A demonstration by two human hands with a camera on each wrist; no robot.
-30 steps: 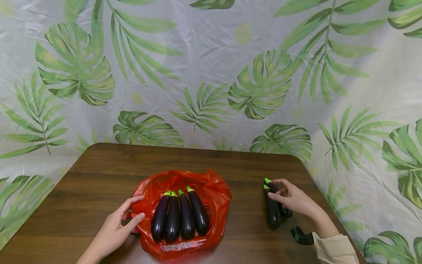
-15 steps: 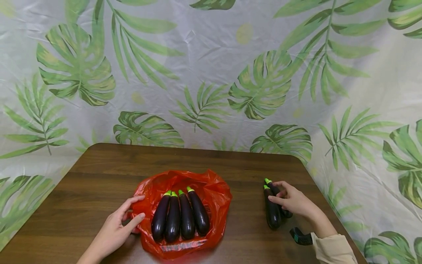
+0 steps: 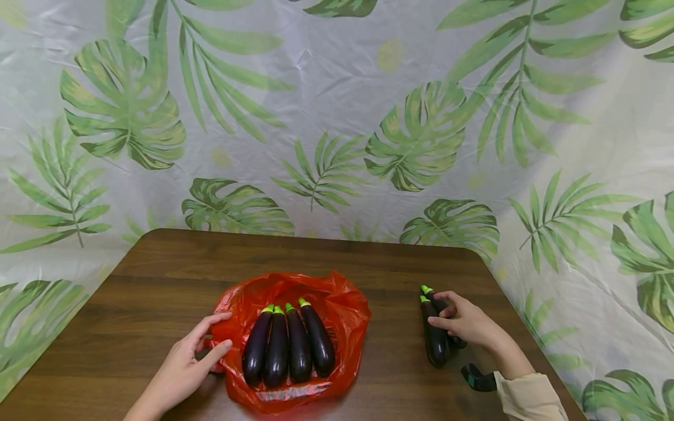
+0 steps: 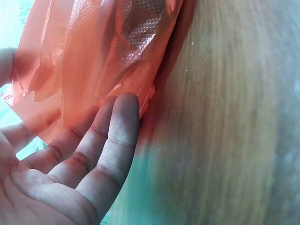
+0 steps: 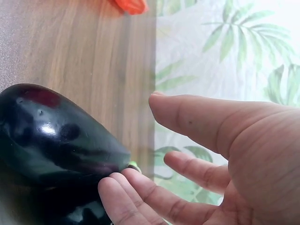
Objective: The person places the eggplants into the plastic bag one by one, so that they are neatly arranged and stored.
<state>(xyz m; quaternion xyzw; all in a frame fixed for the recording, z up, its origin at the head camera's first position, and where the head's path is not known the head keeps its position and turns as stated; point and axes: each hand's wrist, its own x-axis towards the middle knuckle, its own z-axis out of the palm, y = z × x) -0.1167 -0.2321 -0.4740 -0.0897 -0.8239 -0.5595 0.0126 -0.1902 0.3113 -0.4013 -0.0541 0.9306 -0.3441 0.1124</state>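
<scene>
A red plastic bag [image 3: 350, 298] lies spread and gaping on the table, with several dark purple eggplants [image 3: 276, 351] side by side inside it, green stem ends pointing away. My left hand [image 3: 184, 362] rests against the bag's left side. In the left wrist view its relaxed fingers [image 4: 123, 126] touch the thin red plastic. To the right, two more eggplants [image 3: 436, 342] lie close together on the table. Over them hovers my right hand [image 3: 468, 318], thumb apart from the fingers. In the right wrist view its fingertips [image 5: 112, 194] are at the nearer eggplant [image 5: 61, 131], without curling round it.
The brown wooden table [image 3: 174, 280] has rounded far corners. Behind it hangs a pale cloth [image 3: 337, 105] printed with green leaves. A black band [image 3: 479, 379] sits at the right wrist beside a beige sleeve [image 3: 532, 397].
My right hand has come very slightly nearer and left over the two eggplants. My left hand and the bag look unchanged.
</scene>
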